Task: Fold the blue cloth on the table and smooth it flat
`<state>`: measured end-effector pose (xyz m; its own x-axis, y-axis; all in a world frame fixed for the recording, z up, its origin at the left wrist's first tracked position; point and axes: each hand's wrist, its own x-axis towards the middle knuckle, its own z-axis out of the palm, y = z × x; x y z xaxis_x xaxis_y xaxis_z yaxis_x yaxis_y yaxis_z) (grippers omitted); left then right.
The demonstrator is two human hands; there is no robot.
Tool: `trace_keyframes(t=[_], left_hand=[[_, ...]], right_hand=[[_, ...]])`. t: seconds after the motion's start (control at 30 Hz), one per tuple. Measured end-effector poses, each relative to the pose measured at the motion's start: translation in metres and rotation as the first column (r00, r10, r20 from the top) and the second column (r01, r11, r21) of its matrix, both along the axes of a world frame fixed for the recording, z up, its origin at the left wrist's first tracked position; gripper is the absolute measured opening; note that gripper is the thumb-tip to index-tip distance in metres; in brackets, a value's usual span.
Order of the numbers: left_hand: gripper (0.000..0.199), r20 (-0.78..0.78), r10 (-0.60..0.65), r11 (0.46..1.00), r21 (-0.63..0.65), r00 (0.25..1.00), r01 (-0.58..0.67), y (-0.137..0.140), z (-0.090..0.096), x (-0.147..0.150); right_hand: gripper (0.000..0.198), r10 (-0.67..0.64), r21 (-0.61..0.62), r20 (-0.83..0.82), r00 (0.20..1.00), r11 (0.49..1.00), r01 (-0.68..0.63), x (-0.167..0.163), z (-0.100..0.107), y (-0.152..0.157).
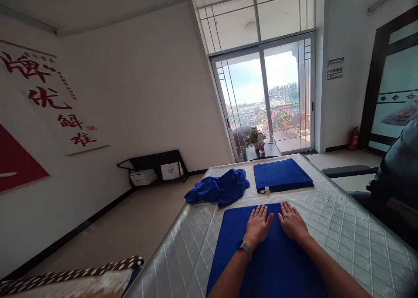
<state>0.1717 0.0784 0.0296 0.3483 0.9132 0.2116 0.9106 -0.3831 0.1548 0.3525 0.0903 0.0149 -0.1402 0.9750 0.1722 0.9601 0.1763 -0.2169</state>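
Observation:
A folded blue cloth [274, 263] lies flat in front of me on a quilted silver mattress [339, 228]. My left hand [259, 225] rests palm down near its far edge, fingers stretched out; a watch with a grey band [246, 248] is on that wrist. Beside it, my right hand [291, 219] also lies flat with extended fingers, close to the cloth's far right corner. Beyond the hands sits a neatly folded stack of blue cloth [282, 174] with a small white tag. To its left is a crumpled blue cloth [222, 187].
Past the mattress, a small dark table [271, 151] carries a bottle [260, 143] and a potted plant [253, 137] before sliding glass doors. A black chair [396, 167] is at the right. A patterned blanket [94, 280] shows at lower left.

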Motion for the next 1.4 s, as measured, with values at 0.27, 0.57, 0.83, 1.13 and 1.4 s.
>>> trace_keyframes(t=[0.27, 0.57, 0.83, 1.13, 1.4], left_hand=[[0.08, -0.053, 0.25, 0.966, -0.051, 0.967, -0.253, -0.007, 0.007, -0.102], [0.09, -0.018, 0.318, 0.947, -0.034, 0.948, -0.318, -0.011, 0.002, -0.128], [0.09, -0.028, 0.323, 0.946, -0.034, 0.946, -0.324, -0.01, 0.004, -0.13], [0.087, -0.065, 0.316, 0.949, 0.007, 0.947, -0.316, -0.009, -0.001, -0.13], [0.083, -0.072, 0.338, 0.938, 0.101, 0.938, -0.331, -0.01, -0.004, -0.129]], right_hand=[[0.067, -0.016, -0.011, 0.031, 0.999, 1.0, 0.016, -0.001, 0.003, -0.001], [0.069, -0.014, -0.028, 0.022, 1.0, 1.0, 0.014, -0.001, 0.001, 0.001], [0.069, -0.005, -0.031, 0.024, 1.0, 1.0, 0.006, 0.0, 0.003, 0.0], [0.068, 0.043, -0.018, 0.019, 0.999, 0.999, -0.043, -0.002, 0.011, -0.009], [0.073, 0.002, -0.114, 0.0, 1.0, 0.993, -0.002, -0.003, 0.014, -0.018]])
